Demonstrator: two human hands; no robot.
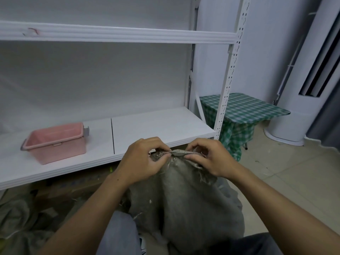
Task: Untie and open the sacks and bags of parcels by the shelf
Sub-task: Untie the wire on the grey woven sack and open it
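Observation:
A grey woven sack (185,199) stands upright in front of me, just below the lower board of the white shelf (156,124). Its frayed top is gathered into a twisted neck (177,152). My left hand (141,161) pinches the left side of that neck between thumb and fingers. My right hand (211,159) pinches the right side, fingers curled over the fabric edge. The two hands are a few centimetres apart. What closes the neck is hidden by the fingers.
A pink plastic bin (55,142) sits on the lower shelf board at the left. Another grey sack (20,223) lies on the floor at the lower left. A small table with a green checked cloth (244,109) and a white standing unit (301,100) are to the right.

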